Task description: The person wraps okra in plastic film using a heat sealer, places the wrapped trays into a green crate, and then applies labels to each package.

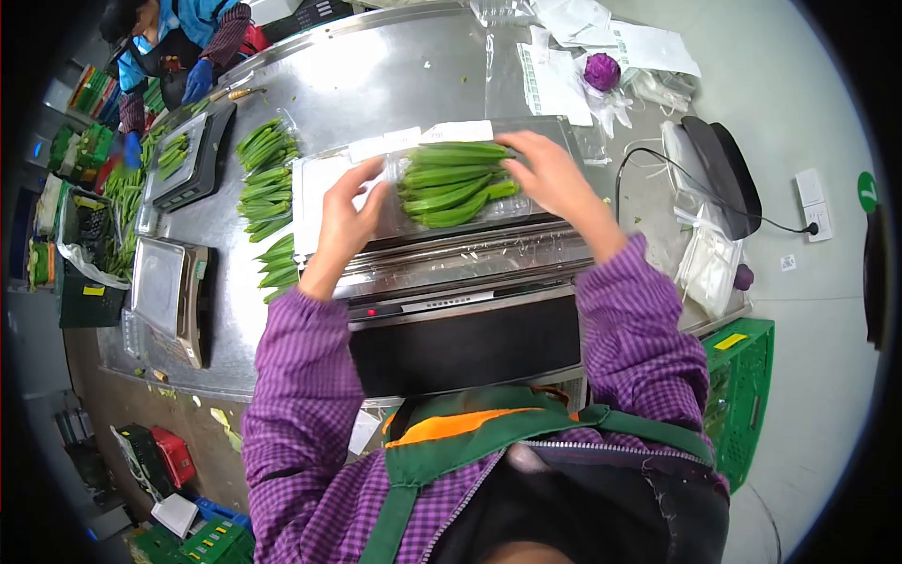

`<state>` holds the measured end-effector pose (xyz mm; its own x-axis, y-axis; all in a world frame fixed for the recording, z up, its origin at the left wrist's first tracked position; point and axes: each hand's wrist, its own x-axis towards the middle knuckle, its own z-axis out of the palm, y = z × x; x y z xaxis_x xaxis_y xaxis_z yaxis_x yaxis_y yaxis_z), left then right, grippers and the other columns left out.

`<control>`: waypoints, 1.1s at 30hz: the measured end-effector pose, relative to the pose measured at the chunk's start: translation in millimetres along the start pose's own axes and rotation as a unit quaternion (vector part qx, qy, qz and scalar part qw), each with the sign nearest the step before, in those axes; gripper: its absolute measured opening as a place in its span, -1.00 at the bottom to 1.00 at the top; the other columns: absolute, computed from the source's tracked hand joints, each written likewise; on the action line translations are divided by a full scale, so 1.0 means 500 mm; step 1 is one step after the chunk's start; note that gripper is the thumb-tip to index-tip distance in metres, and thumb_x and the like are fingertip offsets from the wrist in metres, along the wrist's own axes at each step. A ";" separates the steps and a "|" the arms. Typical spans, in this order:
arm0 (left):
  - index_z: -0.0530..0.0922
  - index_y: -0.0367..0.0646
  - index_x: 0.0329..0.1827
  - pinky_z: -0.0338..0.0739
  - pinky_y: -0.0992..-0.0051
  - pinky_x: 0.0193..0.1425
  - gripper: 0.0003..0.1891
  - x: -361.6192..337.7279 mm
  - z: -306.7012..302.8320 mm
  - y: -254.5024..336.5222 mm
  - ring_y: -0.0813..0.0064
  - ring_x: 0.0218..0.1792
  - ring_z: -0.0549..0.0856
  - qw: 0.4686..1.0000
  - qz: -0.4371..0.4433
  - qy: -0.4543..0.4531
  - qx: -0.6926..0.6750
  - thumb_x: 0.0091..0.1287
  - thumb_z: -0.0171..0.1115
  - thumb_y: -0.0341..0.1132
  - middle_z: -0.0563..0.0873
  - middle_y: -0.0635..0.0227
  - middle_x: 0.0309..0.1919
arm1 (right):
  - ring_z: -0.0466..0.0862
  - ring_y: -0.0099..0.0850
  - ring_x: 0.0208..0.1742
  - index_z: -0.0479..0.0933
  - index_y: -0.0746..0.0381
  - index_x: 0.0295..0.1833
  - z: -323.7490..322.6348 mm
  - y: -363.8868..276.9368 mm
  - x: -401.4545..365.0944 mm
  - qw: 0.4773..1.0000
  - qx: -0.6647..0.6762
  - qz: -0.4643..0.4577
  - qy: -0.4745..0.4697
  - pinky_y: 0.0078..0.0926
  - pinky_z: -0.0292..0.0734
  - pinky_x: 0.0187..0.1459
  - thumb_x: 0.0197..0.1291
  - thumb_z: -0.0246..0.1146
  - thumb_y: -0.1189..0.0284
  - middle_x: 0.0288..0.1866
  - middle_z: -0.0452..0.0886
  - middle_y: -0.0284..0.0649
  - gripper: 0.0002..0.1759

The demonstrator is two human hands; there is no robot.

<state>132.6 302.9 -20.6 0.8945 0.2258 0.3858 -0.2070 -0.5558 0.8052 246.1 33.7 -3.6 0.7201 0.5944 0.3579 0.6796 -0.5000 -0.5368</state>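
A bundle of green okra (451,188) lies side by side on clear plastic on the wrapping machine (423,273) in front of me. My right hand (550,174) is at the right end of the bundle, its fingers and thumb around the okra tips there. My left hand (349,214) is curved at the left side, thumb and fingers apart, close to the edge of the clear plastic and a short gap from the okra. White labels (420,138) lie just behind the bundle. More okra packs (268,193) are lined up left of the machine.
Two scales (162,282) stand at the left. A person in blue gloves (198,82) works over loose okra at far left. A purple cabbage (601,71) and plastic bags (709,263) lie at the right, near a green crate (742,404) and a black cable (695,174).
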 end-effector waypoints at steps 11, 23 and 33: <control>0.56 -0.25 -0.18 0.52 0.37 -0.37 -0.71 -0.159 -0.092 0.077 0.32 -0.52 0.64 0.941 -0.175 -0.065 0.283 0.16 0.35 -0.24 0.71 0.20 -0.34 | 0.58 -0.13 -0.22 0.55 0.29 -0.12 -0.029 -0.021 -0.166 0.975 -0.128 0.138 0.117 -0.22 0.43 -0.12 0.07 0.30 0.27 -0.37 0.63 -0.14 -0.66; 0.51 -0.33 0.10 0.59 0.49 -0.23 -0.56 -0.115 -0.030 0.041 0.41 -0.34 0.73 0.976 -0.197 -0.075 0.048 0.22 0.30 -0.26 0.73 0.13 -0.22 | 0.62 -0.18 -0.26 0.47 0.33 0.06 0.036 -0.012 -0.091 0.969 0.088 0.230 0.016 -0.29 0.47 -0.16 0.09 0.24 0.42 -0.35 0.63 -0.14 -0.60; 0.57 -0.22 -0.26 0.54 0.48 -0.38 -0.78 -0.193 -0.068 0.036 0.43 -0.47 0.71 0.948 -0.208 -0.082 0.225 0.13 0.36 -0.31 0.72 0.20 -0.46 | 0.57 -0.23 -0.30 0.51 0.20 -0.35 -0.018 -0.063 -0.237 0.967 -0.125 0.217 0.042 -0.26 0.33 -0.14 -0.03 0.41 0.23 -0.47 0.60 -0.27 -0.70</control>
<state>29.0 298.3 -28.3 0.9187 0.3940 -0.0283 0.3350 -0.7392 0.5843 140.7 -26.8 -22.4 0.9471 0.2461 0.2060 0.3151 -0.8343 -0.4525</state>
